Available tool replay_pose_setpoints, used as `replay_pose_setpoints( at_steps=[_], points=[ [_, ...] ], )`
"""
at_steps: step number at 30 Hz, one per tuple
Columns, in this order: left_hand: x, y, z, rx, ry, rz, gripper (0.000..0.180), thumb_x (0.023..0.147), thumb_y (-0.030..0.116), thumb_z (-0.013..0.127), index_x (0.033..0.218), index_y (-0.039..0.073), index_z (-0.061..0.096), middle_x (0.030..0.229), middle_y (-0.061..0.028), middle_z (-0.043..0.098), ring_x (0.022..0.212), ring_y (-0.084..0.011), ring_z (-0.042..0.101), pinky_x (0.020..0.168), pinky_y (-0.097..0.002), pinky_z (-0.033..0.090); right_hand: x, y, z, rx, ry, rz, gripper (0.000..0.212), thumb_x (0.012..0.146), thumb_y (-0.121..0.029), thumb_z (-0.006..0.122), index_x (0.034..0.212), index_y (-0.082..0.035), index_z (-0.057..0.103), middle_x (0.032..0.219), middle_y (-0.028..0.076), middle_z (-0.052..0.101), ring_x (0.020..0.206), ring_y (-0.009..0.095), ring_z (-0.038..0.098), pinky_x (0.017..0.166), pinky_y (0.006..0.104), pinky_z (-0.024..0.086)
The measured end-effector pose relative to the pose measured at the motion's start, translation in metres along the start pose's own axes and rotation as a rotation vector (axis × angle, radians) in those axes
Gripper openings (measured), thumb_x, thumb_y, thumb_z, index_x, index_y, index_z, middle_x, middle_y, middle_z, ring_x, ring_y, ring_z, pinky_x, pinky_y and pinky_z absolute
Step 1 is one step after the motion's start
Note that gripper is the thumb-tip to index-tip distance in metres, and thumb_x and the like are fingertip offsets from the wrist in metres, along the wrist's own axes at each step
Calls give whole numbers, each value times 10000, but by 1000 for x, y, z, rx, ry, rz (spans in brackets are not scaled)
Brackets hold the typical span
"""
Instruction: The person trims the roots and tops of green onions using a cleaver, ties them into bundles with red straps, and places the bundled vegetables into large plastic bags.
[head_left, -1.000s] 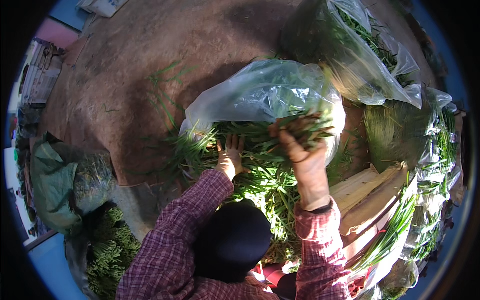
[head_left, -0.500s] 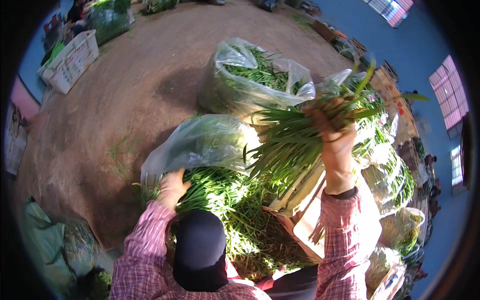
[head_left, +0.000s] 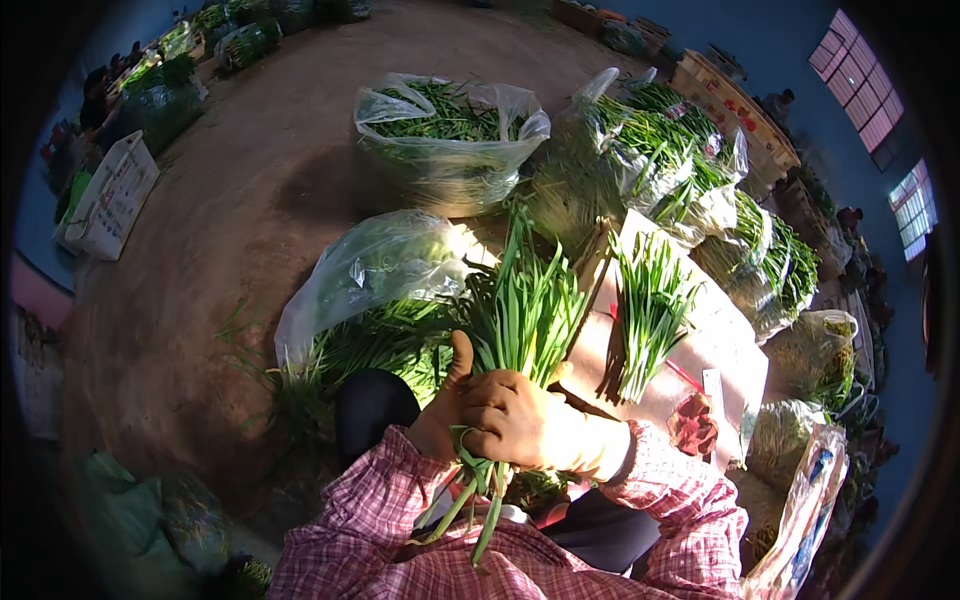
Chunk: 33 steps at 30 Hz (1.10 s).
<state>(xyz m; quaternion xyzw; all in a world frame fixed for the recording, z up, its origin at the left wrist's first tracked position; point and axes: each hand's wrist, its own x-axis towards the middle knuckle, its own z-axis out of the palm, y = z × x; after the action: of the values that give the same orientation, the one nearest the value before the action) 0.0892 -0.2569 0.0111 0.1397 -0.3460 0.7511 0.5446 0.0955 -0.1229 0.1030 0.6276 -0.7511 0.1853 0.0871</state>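
Note:
A bunch of garlic chives (head_left: 528,310) stands upright in front of me, leaves fanning upward and several stalks hanging below my grip. My right hand (head_left: 520,420) wraps round its lower part with the fingers curled over. Pressed against it, my left hand (head_left: 440,418) is closed on the same stalks, thumb pointing up; its fingers are mostly hidden behind the right hand. Just right of them, a smaller bundle of chives (head_left: 650,315) lies on a pale board (head_left: 728,340). Loose chives (head_left: 385,340) spill from a clear plastic bag (head_left: 375,265) at left.
Farther off stands an open clear bag of greens (head_left: 450,165). More filled bags (head_left: 660,150) line the right side, beside a wooden crate (head_left: 730,110). A red crumpled thing (head_left: 693,424) sits on the board. At far left is a white crate (head_left: 112,195) on the brown floor (head_left: 190,330).
My right hand has come down and inward from the upper right with its bunch, now leaves up. My left hand has left the loose chives by the bag and joined it.

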Motion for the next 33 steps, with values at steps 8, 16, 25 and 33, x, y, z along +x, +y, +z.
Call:
replay_pose_setpoints(
  at_steps=[8, 16, 25, 33],
  points=[
    [15, -5, 9, 935, 929, 465, 481, 898, 269, 742, 1292, 39, 591, 1004, -61, 677, 868, -170, 679, 718, -303, 586, -56, -49, -9, 83, -129, 255, 496, 731, -263, 714, 1213, -175, 638, 1397, 98, 538, 1430, 341, 369, 1190, 527, 256],
    [116, 3, 28, 2014, 836, 395, 252, 956, 229, 678, 1068, 10, 731, 1055, -34, 720, 993, -121, 655, 966, -287, 475, -102, 7, -96, 854, 783, 1032, 874, 768, -250, 884, 1482, -39, 425, 1377, 149, 569, 1267, 244, 543, 1073, 387, 437],
    [137, 67, -77, 1912, 512, 404, 380, 908, 62, 702, 1266, 20, 580, 1199, -115, 644, 1080, -198, 627, 896, -334, 535, -128, 39, -88, 967, 760, 1217, 678, 762, 2, 815, 1372, -37, 521, 1191, 76, 646, 990, 165, 641, 848, 313, 542],
    [167, 14, -51, 1383, 142, 315, 430, 861, 90, 758, 1247, 24, 580, 1207, -97, 641, 1063, -210, 633, 979, -371, 528, -132, 32, -80, 948, 1153, 1072, 674, 769, -22, 803, 1382, -50, 523, 1177, 66, 672, 1035, 154, 610, 892, 285, 502]
  ],
)
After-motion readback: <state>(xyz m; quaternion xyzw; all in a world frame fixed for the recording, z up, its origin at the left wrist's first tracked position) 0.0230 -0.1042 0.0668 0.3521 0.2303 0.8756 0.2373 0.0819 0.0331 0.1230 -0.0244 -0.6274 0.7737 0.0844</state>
